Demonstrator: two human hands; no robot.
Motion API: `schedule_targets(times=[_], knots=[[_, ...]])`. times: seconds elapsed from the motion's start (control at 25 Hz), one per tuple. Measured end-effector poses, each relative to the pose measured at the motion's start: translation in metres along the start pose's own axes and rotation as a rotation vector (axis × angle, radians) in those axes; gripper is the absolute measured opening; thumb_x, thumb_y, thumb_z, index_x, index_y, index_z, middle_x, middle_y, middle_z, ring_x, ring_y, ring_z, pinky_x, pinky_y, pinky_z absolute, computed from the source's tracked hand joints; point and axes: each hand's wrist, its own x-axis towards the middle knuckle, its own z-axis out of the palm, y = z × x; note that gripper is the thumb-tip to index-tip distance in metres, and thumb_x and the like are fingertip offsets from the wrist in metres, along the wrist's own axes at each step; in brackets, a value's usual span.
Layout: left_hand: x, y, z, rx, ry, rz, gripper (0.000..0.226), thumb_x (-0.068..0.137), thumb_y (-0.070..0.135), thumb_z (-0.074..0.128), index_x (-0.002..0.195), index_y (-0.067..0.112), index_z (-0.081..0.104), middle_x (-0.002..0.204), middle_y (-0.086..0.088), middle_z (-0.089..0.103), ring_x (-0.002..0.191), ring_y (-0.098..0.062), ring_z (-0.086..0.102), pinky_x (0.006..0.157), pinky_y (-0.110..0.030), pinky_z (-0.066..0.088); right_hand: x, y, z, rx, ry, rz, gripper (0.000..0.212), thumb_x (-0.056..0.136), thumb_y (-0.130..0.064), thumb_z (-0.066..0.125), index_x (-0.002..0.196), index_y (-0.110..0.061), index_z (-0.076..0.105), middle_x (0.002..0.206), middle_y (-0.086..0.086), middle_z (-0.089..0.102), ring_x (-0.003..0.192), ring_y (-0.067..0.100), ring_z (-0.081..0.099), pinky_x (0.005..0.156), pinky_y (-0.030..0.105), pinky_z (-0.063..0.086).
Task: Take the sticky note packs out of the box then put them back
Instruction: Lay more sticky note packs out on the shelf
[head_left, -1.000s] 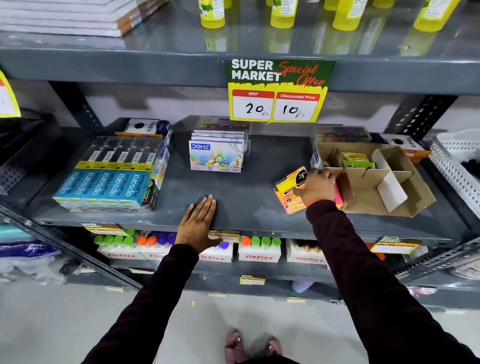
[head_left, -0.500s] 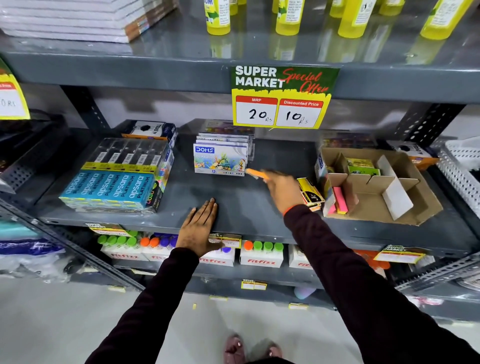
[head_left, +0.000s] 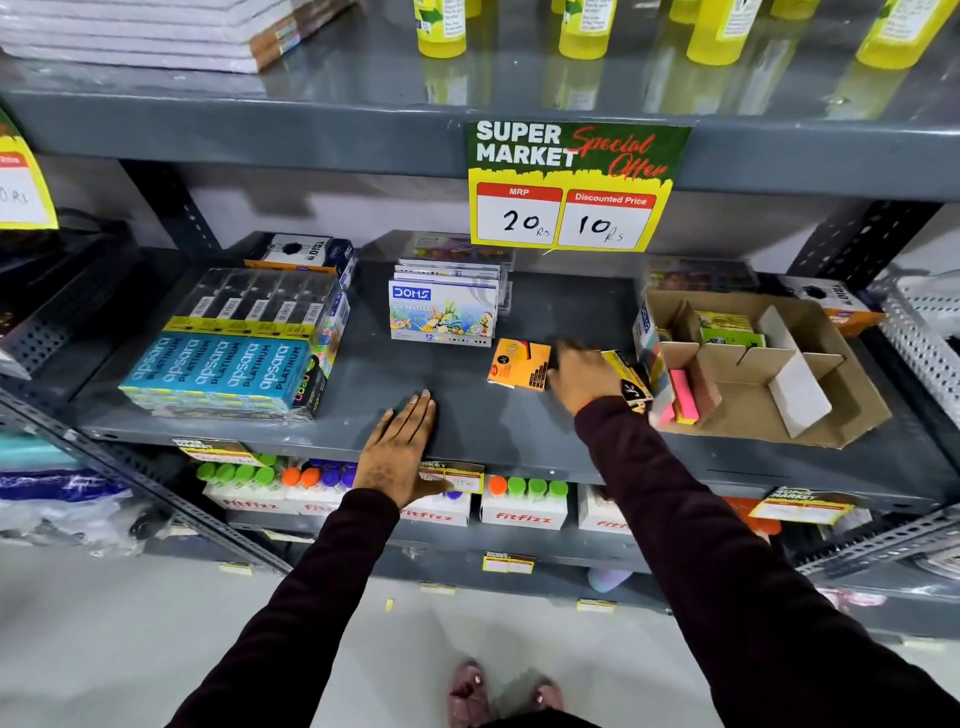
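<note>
An orange sticky note pack (head_left: 519, 364) lies flat on the grey shelf (head_left: 467, 415). My right hand (head_left: 584, 374) is just right of it, blurred, with nothing in its grasp. A yellow pack (head_left: 626, 376) lies behind my right wrist, against the open cardboard box (head_left: 810, 415). Inside the box, a pink pack (head_left: 683, 395) stands in the front-left compartment and a green pack (head_left: 730, 330) sits in a rear one. My left hand (head_left: 402, 452) rests flat on the shelf's front edge.
Blue Apsara pencil boxes (head_left: 228, 369) are stacked at the left and DOMS pastel boxes (head_left: 441, 312) at the back middle. A white perforated basket (head_left: 924, 338) is at the far right. A price sign (head_left: 571, 187) hangs from the upper shelf.
My right hand carried the orange pack leftward from beside the box, set it on the shelf and let go. The left hand has not moved.
</note>
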Motion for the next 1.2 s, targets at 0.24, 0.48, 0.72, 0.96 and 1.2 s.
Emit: schedule_targets(times=[0.24, 0.48, 0.72, 0.96, 1.2], knots=[[0.001, 0.0, 0.0, 0.016, -0.021, -0.008, 0.12, 0.063, 0.072, 0.062, 0.146, 0.013, -0.001, 0.159, -0.005, 0.003, 0.146, -0.019, 0.005, 0.116, -0.034, -0.002, -0.014, 0.029, -0.016, -0.042, -0.141, 0.329, 0.054, 0.09, -0.028, 0.063, 0.131, 0.002, 0.047, 0.139, 0.026, 0.043, 0.129, 0.042, 0.043, 0.104, 0.047, 0.042], [0.0, 0.001, 0.0, 0.031, -0.018, -0.012, 0.121, 0.061, 0.071, 0.065, 0.146, 0.013, 0.0, 0.158, -0.005, 0.005, 0.145, -0.019, 0.008, 0.116, -0.033, 0.0, -0.015, 0.012, -0.023, -0.03, 0.076, 0.106, 0.031, 0.091, -0.017, 0.061, 0.119, -0.006, 0.056, 0.123, 0.02, 0.058, 0.111, 0.036, 0.06, 0.09, 0.04, 0.051], [-0.001, 0.002, -0.002, -0.024, -0.01, -0.003, 0.111, 0.067, 0.053, 0.071, 0.145, 0.014, 0.001, 0.155, -0.003, 0.0, 0.144, -0.019, 0.008, 0.117, -0.037, 0.005, -0.052, -0.04, 0.034, -0.034, -0.075, -0.366, 0.06, 0.087, 0.005, 0.048, 0.142, -0.016, 0.039, 0.147, 0.009, 0.042, 0.133, 0.03, 0.043, 0.11, 0.042, 0.041], [-0.001, 0.002, -0.001, -0.025, -0.018, -0.014, 0.106, 0.072, 0.05, 0.068, 0.146, 0.012, 0.002, 0.157, -0.005, 0.001, 0.145, -0.022, 0.008, 0.116, -0.035, -0.002, -0.058, -0.039, 0.053, -0.043, -0.196, -0.343, 0.072, 0.094, -0.059, 0.033, 0.15, -0.013, 0.025, 0.161, 0.009, 0.015, 0.148, 0.029, 0.015, 0.123, 0.048, 0.015], [0.0, 0.002, 0.0, 0.019, -0.024, -0.005, 0.119, 0.063, 0.073, 0.06, 0.146, 0.011, 0.0, 0.158, -0.007, 0.004, 0.146, -0.022, 0.006, 0.116, -0.035, -0.002, -0.03, 0.013, 0.008, -0.048, -0.04, 0.229, 0.055, 0.101, -0.025, 0.038, 0.146, 0.003, 0.025, 0.152, 0.03, 0.026, 0.141, 0.042, 0.026, 0.116, 0.047, 0.028]])
